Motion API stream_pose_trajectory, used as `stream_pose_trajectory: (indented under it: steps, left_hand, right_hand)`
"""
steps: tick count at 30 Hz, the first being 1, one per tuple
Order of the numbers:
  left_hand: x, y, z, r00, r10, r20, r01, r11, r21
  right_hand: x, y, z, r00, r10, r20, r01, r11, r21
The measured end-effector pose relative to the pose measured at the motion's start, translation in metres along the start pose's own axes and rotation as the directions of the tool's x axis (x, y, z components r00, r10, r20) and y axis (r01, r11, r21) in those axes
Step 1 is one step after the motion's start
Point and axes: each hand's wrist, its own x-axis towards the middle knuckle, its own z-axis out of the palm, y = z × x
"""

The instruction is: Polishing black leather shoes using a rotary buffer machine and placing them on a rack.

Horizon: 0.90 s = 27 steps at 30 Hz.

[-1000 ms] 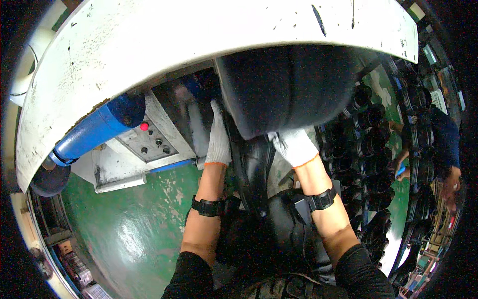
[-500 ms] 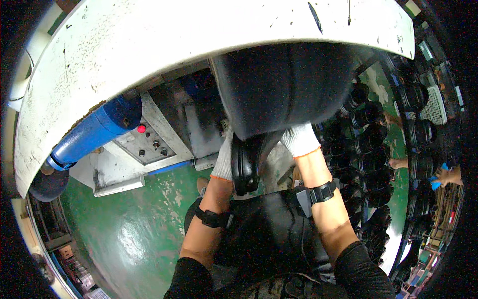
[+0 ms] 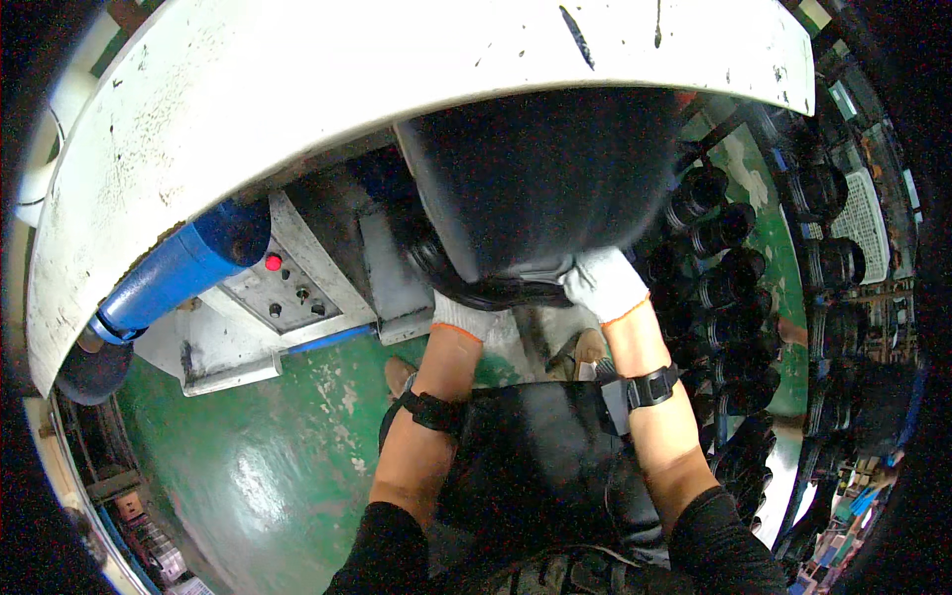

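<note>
A black boot (image 3: 496,295) lies sideways against the underside of a big dark roller (image 3: 545,183), whose surface is smeared as if turning. My left hand (image 3: 464,317), in a white knit glove with an orange cuff, holds the boot from below near its left end. Most of that hand's fingers are hidden behind the boot. My right hand (image 3: 605,284), gloved alike, is closed around the boot's right end, close under the roller's edge.
A white, black-spotted machine hood (image 3: 297,99) arches over the roller. To the left are a blue pipe (image 3: 183,263) and a control panel with a red button (image 3: 273,262). Racks of black boots (image 3: 724,228) stand at right, with a white basket (image 3: 866,228) beyond.
The boot has turned from pointing toward me to lying crosswise under the roller. My left hand has shifted lower, beneath it; my right hand has stayed near the roller's right side.
</note>
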Motion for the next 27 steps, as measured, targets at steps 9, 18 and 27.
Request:
stream_pose_trajectory:
  steps: [9,18,27]
  left_hand:
    - [0.007,0.072,0.011,0.930,-0.293,-0.222,0.126,0.822,-0.556]
    - [0.012,0.090,0.002,0.957,-0.132,-0.257,-0.005,0.882,-0.471]
    - [-0.003,0.048,0.060,0.929,-0.371,0.001,0.272,0.678,-0.683]
  right_hand:
    - [0.011,-0.054,0.014,0.815,-0.395,-0.423,0.210,0.883,-0.421]
    - [0.035,-0.100,0.026,0.901,-0.141,-0.411,0.069,0.980,-0.186]
    - [0.020,-0.050,-0.026,0.837,0.029,-0.547,0.009,0.998,0.066]
